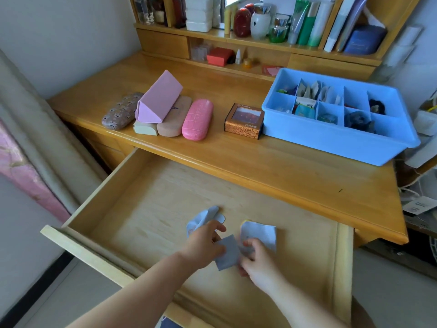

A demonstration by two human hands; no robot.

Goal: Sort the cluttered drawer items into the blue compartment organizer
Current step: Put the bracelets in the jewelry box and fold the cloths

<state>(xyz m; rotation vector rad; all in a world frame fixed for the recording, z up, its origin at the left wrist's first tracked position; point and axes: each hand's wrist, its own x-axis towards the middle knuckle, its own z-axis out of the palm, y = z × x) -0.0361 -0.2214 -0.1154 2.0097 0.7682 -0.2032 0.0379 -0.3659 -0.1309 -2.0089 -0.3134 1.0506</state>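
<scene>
Left hand (205, 242) & right hand (256, 259) lower centre, fingers curled pinching pale blue-grey cloth squares (227, 252), open wooden drawer (151, 209), blue plastic compartment organizer (335, 140) upper right

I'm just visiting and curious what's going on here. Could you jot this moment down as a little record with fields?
activity: gathering cloths from an open wooden drawer
left hand: grips a pale blue cloth
right hand: pinches a grey-blue cloth
still in drawer: white cloth
destination: blue compartment organizer, on the desk, partly filled
beside it: brown patterned box
also on desk: pink glasses case, triangular pink case
</scene>
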